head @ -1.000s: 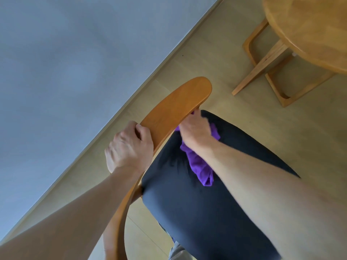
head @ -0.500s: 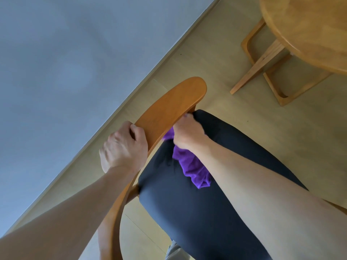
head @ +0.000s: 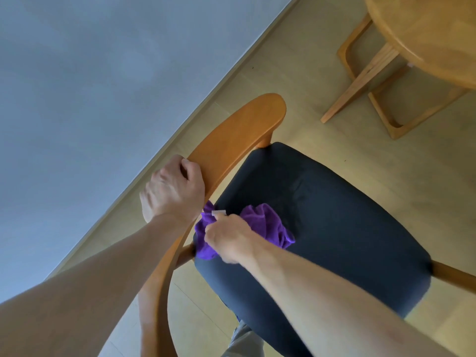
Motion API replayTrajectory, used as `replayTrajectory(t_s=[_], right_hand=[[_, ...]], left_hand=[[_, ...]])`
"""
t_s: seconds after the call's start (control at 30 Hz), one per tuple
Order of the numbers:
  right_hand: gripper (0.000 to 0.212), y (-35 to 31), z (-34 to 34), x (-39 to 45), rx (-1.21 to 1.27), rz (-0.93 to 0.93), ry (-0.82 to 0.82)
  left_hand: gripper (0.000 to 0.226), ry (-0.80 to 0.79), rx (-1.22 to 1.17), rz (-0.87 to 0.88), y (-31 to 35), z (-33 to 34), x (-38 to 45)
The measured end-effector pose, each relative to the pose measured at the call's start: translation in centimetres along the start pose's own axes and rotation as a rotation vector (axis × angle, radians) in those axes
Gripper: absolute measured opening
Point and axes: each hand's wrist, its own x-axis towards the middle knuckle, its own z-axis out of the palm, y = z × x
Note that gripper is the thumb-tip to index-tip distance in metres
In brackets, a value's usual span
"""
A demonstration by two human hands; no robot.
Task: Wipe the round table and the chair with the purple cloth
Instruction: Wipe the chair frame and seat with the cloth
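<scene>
Down on the chair (head: 322,228), both hands at the rear corner of the dark seat cushion. Left hand (head: 173,191) curled over the top edge of the curved wooden backrest (head: 231,140), knuckles up, fingers wrapped round the far side and out of sight, thumb side toward the seat; left forearm running in from the lower left corner, nearly straight. Right hand (head: 226,238) bunched on the purple cloth (head: 268,225), fingers folded in and gripping it, back of the hand facing up, pressing the cloth down onto the cushion just beside the backrest. Right forearm reaching in from the lower right, crossing over the seat. Cloth crumpled, spilling out on both sides of the right hand: one fold toward the backrest and touching the left wrist, a larger fold lying on the cushion toward the middle of the seat, with a small white tag (head: 219,213) showing near the fingertips. Hands close together, not touching. Round wooden tabletop (head: 425,34) at the upper right corner, well apart from the chair, its legs standing on the pale wood floor (head: 309,81). Grey wall (head: 90,73) filling the upper left.
</scene>
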Motion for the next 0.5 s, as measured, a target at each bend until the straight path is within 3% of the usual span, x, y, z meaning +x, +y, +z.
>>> replayTrajectory(t_s=[0.07,0.17,0.27,0.37,0.5], right_hand=[[0.027,2.6,-0.1,-0.3,0.104,0.107,0.13],[0.042,8.0,-0.9,-0.3,0.311,0.466,0.338],[0.069,7.8,0.2,0.0,0.281,0.665,0.324],[0.064,0.5,3.3,0.1,0.136,0.534,0.317],[0.036,-6.1,5.7,-1.2,0.018,0.147,0.225]], left_hand=[[0.039,-0.007,0.008,-0.006,0.0,0.0,0.1],[0.041,-0.013,0.018,-0.01,-0.1,0.1,0.3],[0.041,-0.003,0.013,0.001,0.0,0.2,0.2],[0.04,-0.001,-0.007,-0.009,0.1,0.0,0.2],[0.038,-0.01,-0.021,-0.014,0.3,-0.2,0.2]])
